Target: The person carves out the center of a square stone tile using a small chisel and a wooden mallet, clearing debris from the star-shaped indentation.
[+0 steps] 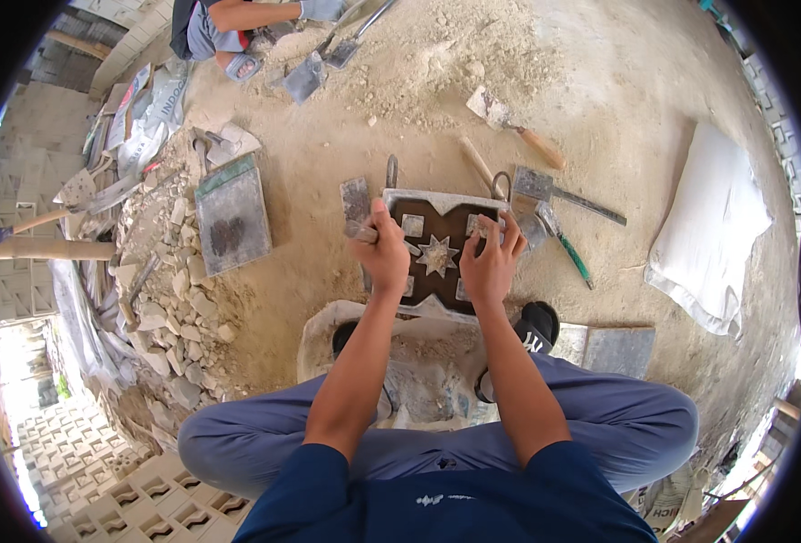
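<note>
Between my feet lies a square mould (436, 303) with a pale frame, a dark inside, several small square blocks and an eight-pointed star (437, 256) at its centre. Two metal loops, one at the left (391, 170) and one at the right (501, 185), stand at its far edge. My left hand (386, 253) is closed around a short grey bar-like tool (360, 232) over the mould's left side; its exact kind is hidden by the fingers. Over the upper right block (483, 225) my right hand (492, 262) rests with bent fingers apart, its fingertips at the block.
Right of the mould lie a flat square tool (533, 184), a green-handled tool (574, 258) and a wooden-handled trowel (536, 143). A grey slab (235, 217) and stone rubble (183, 281) are left; a white sack (703, 231) is right. A co-worker's gloved hand (322, 9) shows beyond.
</note>
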Motion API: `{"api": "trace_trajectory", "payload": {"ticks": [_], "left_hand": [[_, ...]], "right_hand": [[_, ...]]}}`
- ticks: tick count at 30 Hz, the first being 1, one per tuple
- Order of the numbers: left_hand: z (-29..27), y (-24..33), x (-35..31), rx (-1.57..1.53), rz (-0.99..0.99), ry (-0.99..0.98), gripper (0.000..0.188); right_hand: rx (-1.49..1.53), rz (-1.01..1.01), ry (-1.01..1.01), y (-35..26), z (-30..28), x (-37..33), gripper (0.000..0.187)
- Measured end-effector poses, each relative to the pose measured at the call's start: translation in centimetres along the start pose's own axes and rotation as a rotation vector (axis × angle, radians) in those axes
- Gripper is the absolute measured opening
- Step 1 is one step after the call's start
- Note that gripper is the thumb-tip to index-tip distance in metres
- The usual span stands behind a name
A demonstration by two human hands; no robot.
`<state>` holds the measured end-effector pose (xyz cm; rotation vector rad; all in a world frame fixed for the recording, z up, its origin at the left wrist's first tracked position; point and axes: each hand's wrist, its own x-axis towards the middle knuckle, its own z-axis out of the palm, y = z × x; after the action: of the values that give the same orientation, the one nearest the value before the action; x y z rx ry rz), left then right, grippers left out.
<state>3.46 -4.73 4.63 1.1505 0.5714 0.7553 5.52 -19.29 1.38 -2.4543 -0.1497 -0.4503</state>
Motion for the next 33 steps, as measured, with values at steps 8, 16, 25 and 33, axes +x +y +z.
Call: {"api": "trace_trajectory", "payload": {"ticks": [8, 16, 25, 33], "left_hand": [[-1.6, -1.1, 0.2, -0.039, 0.126, -0.150, 0.051], [-0.9, -1.1, -0.8, -0.094, 0.035, -0.101, 0.051], [-1.1, -0.6, -1.0, -0.172, 0.038, 0.097, 0.052], [-0.8, -0.9, -1.4, -0.109, 0.071, 0.150, 0.049]], "right_hand": [[-0.030, -0.039, 0.025, -0.1, 0.4, 0.1, 0.031], [-0.013, -0.028, 0.020, 0.0, 0.3, 0.1, 0.032], [0.038, 0.010, 0.019, 0.3, -0.1, -0.1, 0.035], [0.212, 0.198, 0.045, 0.9, 0.4, -0.1, 0.043]]}}
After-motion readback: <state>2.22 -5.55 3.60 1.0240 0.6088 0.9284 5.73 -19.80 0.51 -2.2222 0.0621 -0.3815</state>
